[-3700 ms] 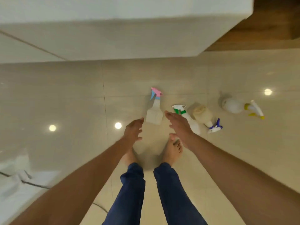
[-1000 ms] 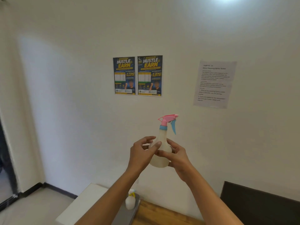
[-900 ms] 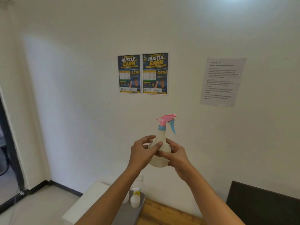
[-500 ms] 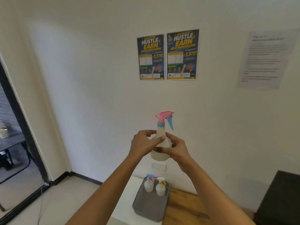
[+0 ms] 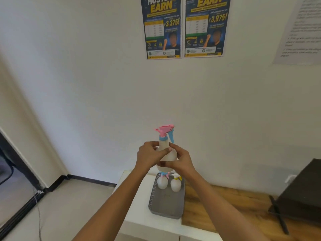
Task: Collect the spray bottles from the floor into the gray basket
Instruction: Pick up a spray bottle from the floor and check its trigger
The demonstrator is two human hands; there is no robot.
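Lifted off the floor and now held upright at frame centre, pink-topped spray bottle [image 5: 166,150] gripped round its body by left hand [image 5: 150,156] and right hand [image 5: 180,161], directly above gray basket [image 5: 165,204] at lower centre, newly in view, leaving only lowering in.

The held spray bottle [image 5: 166,154] had a milky white body, a pink head and a blue trigger. The perforated basket [image 5: 166,204] was gray. Inside it, the left bottle [image 5: 162,183] was white with a pink-and-blue head, and the right bottle [image 5: 175,184] white with yellow. Two posters [image 5: 184,26] were dark blue and yellow.
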